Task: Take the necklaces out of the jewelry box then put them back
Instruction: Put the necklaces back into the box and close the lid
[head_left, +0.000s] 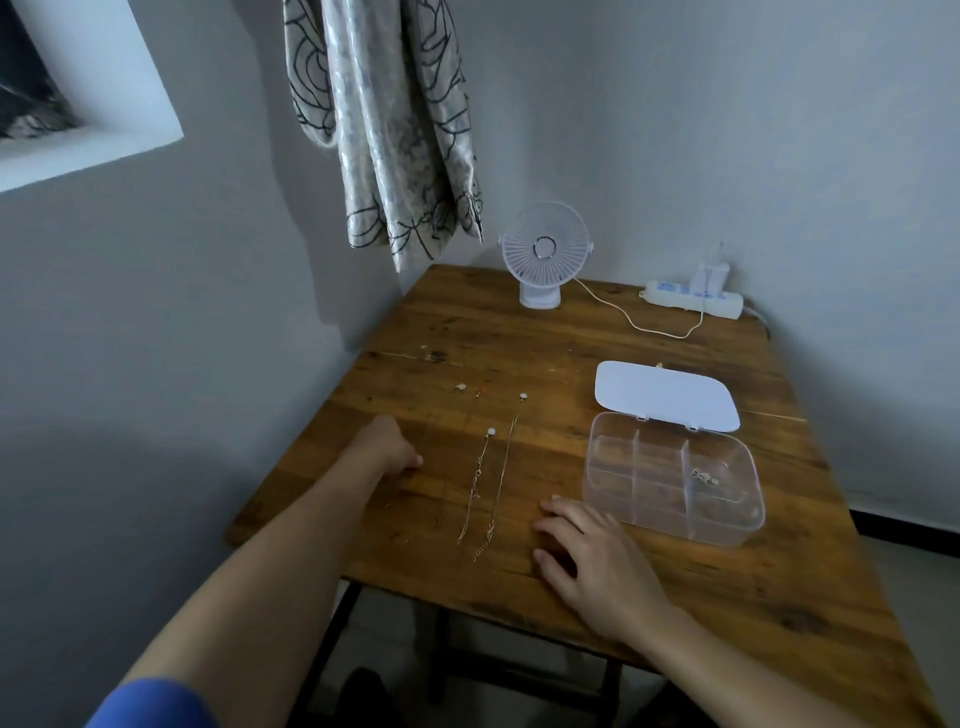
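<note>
Two fine chain necklaces (491, 483) lie stretched on the wooden table (727, 597), left of the open clear jewelry box (670, 478). Left hand (387, 447) loosely clenched, contents indiscernible; right hand (592, 561) flat, released. Chains judged light, limp, tangle-prone: pinch near the pendant end.

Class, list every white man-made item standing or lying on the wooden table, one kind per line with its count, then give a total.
Desk fan: 1
Power strip: 1
Plug adapter in the strip: 1
Cable from fan to strip: 1
Open lid of the clear jewelry box: 1
Total: 5
</note>
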